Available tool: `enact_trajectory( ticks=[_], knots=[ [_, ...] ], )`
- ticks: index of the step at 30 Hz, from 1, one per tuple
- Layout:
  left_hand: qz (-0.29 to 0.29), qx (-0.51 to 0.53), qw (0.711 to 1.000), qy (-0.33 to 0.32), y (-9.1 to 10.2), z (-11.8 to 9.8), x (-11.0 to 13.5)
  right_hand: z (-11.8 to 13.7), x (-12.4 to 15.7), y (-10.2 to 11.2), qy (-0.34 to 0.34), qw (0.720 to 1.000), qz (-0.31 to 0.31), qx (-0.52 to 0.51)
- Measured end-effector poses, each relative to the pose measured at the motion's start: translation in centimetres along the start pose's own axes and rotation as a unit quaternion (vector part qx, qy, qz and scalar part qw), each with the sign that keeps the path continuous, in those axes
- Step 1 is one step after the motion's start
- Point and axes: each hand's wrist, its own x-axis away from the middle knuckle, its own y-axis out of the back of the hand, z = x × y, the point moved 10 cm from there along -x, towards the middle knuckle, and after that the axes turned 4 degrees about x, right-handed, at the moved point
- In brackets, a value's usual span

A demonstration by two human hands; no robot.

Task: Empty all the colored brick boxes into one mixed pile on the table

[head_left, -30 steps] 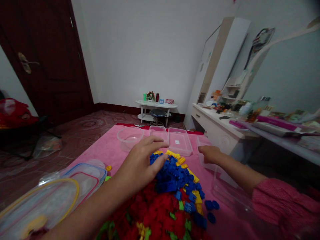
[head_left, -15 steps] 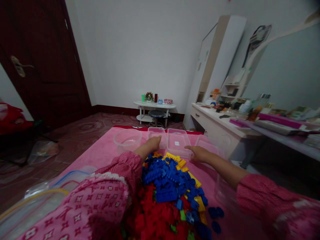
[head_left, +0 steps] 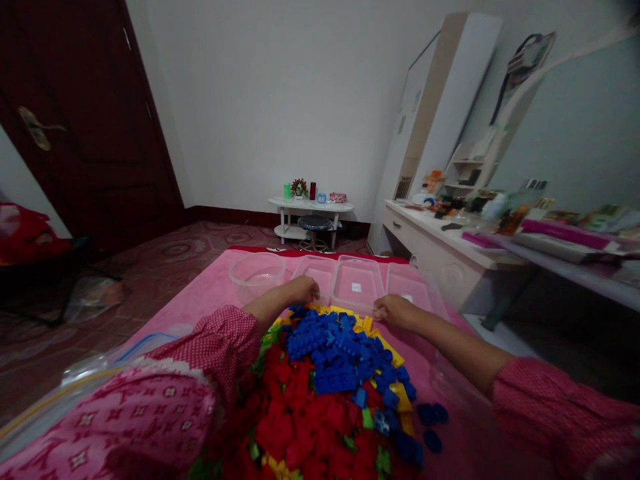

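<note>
Beyond a heap of toy building blocks stands a row of clear plastic containers. My left hand point(head_left: 303, 291) is closed at the front of the small rectangular container point(head_left: 327, 270), its curled fingers on the rim. At the front right corner of the labelled container point(head_left: 358, 265), my right hand point(head_left: 394, 312) has its fingers pinched together on the edge. Just right of that is another rectangular container point(head_left: 423, 283). Blue blocks point(head_left: 335, 353) top the far part of the heap, red blocks point(head_left: 300, 420) the near part. Yellow blocks point(head_left: 390, 348) edge it, with green blocks point(head_left: 263, 350) at the left.
A round clear bowl point(head_left: 257, 267) stands at the table's far left. Lids with coloured rims point(head_left: 150, 341) lie near my left sleeve. Pink cloth point(head_left: 193, 297) covers the table. A dressing table point(head_left: 425, 233) stands to the right, and a stool point(head_left: 315, 223) beyond the far edge.
My left hand has shifted slightly left and its fingers have curled. My right hand has drawn a little nearer, its pointing finger now bent. The view has shifted slightly.
</note>
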Motion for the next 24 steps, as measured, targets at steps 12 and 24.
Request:
enact_trajectory(
  ticks=[12, 24],
  knots=[
    [-0.091, -0.087, 0.970, 0.206, 7.2, 10.4, 7.9, 1.3, 1.3, 1.0, 0.028, 1.000, -0.007, 0.012],
    [-0.125, -0.043, 0.976, 0.174, 5.1, 9.8, 6.3, 1.0, 1.1, 0.5, 0.029, 0.999, -0.023, 0.023]
  ],
)
